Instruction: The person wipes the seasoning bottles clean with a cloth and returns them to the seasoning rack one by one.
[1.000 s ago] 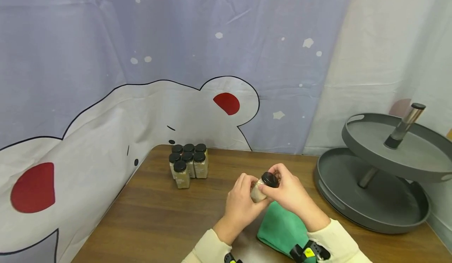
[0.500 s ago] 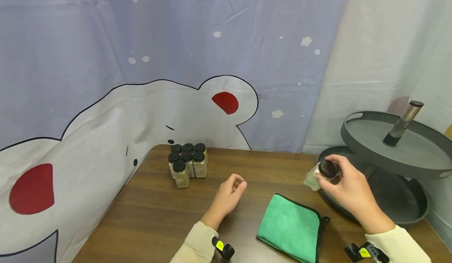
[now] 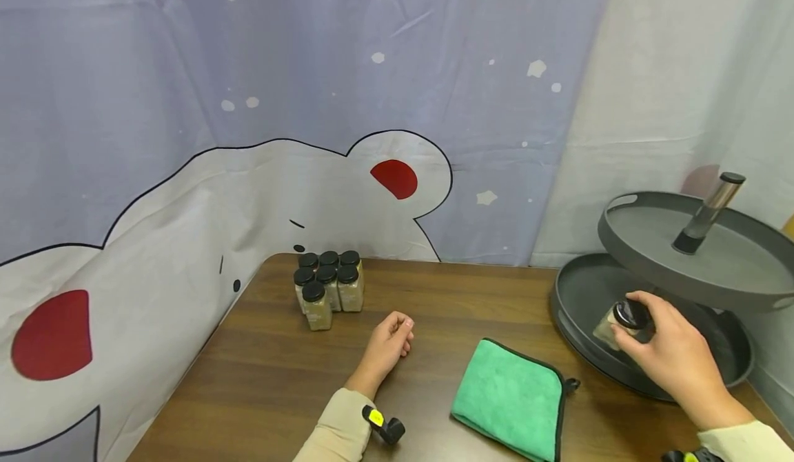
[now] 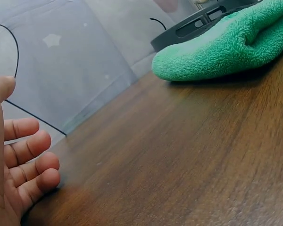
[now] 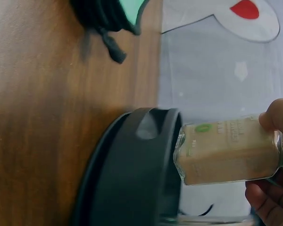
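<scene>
My right hand [image 3: 679, 355] grips a spice jar [image 3: 611, 331] by its black lid, thumb on one side and fingers on the other. The jar is tilted over the lower tier [image 3: 573, 324] of a grey two-tier round tray. In the right wrist view, the jar [image 5: 226, 150] shows a tan powder and a printed label, its base beside the tier's rim. My left hand [image 3: 384, 345] rests on the wooden table with loosely curled fingers, holding nothing. A folded green cloth [image 3: 509, 400] lies between the two hands.
Several black-lidded spice jars [image 3: 329, 286] stand grouped at the table's back left corner. The upper tier [image 3: 651, 234] overhangs the lower one, with a metal post [image 3: 713, 207] rising through it. A printed curtain [image 3: 372, 103] hangs behind the table.
The right hand has carried the jar from the middle of the table rightward to over the lower tier. The left hand has let go of the jar and drawn back leftward.
</scene>
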Demonstrator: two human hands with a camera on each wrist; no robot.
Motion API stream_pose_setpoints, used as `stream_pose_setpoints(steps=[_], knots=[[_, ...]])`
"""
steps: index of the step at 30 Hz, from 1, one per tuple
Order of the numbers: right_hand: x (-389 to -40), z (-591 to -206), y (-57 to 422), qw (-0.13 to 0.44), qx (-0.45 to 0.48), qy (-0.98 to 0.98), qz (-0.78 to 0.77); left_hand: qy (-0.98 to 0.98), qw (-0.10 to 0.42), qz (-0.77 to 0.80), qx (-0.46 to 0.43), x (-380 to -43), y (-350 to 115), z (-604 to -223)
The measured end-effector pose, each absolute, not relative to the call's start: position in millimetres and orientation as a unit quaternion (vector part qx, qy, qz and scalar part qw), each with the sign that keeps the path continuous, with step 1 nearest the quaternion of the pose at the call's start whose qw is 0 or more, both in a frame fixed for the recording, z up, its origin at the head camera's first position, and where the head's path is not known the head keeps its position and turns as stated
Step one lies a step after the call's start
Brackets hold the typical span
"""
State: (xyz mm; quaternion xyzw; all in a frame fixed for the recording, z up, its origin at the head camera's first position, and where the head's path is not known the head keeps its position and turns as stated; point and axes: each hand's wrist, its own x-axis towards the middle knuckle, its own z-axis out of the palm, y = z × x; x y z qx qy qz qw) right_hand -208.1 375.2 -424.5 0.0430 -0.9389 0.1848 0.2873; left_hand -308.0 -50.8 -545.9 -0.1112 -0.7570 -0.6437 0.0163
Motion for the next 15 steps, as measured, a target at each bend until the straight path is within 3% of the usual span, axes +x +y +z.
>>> stream_pose_setpoints(steps=[15], knots=[[-213, -447, 390, 0.210, -0.025, -0.951, 0.225, -0.773, 0.021, -0.623, -0.118, -308, -52, -548]])
